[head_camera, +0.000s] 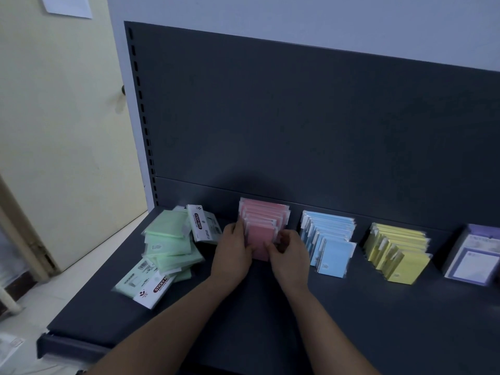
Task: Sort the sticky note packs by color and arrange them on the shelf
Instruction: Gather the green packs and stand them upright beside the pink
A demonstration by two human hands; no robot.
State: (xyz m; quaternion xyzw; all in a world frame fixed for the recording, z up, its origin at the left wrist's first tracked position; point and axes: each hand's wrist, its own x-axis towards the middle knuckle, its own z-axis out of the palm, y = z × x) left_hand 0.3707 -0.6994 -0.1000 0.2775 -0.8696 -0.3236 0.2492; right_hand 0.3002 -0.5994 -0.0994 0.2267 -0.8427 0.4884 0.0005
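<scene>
Together, left grip (233,247) and right grip (287,253) pinch the square, plastic-wrapped pink packs (260,235).

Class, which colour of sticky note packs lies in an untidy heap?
The pale green sticky note packs, at the dark shelf's left end: they lie jumbled, while the pink packs, blue packs and yellow packs stand in neat rows.

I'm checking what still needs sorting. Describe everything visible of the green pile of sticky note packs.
The green pile is a loose heap of pale green packs in glossy clear wrappers, lying flat and overlapping at odd angles. A few show white label sides printed "STICKY NOTE"; one shows a barcode. It rests on the left end of the dark shelf.
</scene>
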